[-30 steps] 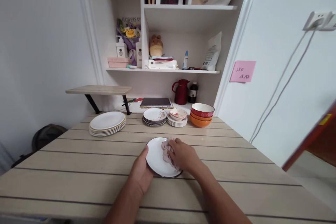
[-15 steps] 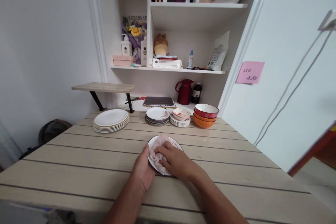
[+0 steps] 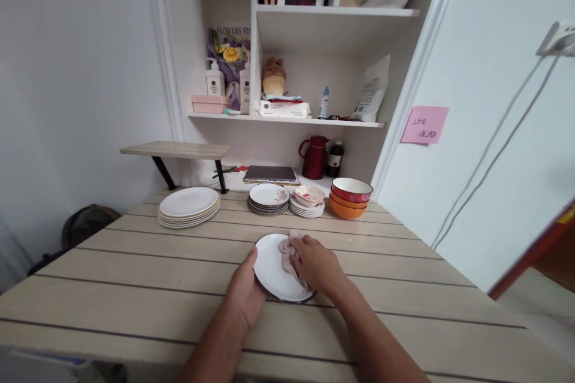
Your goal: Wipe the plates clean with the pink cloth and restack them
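Note:
A white plate with a dark rim and a small floral print is in front of me, slightly tilted over the wooden table. My left hand grips its left edge, thumb on the rim and fingers underneath. Bunched under the fingers of my right hand is a pale pink cloth, pressed on the right part of the plate. That hand is closed on the cloth and hides some of the print.
Along the table's back stand a stack of large white plates, dark-rimmed plates, small dishes and bowls. Behind them are a red jug and a dark bottle. A small raised shelf stands at left.
My right hand has moved the cloth from the plate's left and middle to its right side, baring the white surface. My left hand keeps its hold on the rim.

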`<state>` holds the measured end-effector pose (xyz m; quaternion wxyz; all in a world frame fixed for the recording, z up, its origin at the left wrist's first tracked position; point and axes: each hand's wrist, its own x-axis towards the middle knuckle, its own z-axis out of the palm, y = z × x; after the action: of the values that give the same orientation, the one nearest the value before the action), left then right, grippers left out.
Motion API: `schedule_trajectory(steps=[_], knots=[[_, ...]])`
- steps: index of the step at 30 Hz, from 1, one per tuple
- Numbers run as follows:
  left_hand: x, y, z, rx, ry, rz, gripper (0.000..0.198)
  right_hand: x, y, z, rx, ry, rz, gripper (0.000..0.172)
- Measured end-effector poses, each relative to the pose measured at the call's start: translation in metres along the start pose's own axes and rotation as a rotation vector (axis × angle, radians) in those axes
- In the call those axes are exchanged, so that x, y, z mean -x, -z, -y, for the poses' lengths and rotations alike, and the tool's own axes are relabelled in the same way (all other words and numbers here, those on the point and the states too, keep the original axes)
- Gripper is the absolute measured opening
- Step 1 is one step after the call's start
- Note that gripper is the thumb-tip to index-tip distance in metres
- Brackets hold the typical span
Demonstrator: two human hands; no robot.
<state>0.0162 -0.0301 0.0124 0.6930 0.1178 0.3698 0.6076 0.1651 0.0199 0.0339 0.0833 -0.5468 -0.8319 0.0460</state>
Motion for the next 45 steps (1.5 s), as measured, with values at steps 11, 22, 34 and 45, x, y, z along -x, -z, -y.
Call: schedule_trajectory(steps=[11,22,34,45], knots=[[0.001,-0.002,-0.002,0.068,0.032,0.041,0.042,0.013,0.004,0.011,-0.123,0.279,0.079,0.030],[-0.002,-0.001,-0.001,0.053,0.008,0.068,0.041,-0.007,-0.013,0.010,-0.190,0.245,-0.067,0.035],[0.000,0.000,-0.001,0.019,0.022,0.017,0.042,0.011,0.004,0.003,-0.028,0.134,0.065,0.037],[-0.004,0.001,0.000,0.025,-0.005,0.054,0.037,0.007,-0.010,0.018,-0.350,0.410,-0.022,0.046]])
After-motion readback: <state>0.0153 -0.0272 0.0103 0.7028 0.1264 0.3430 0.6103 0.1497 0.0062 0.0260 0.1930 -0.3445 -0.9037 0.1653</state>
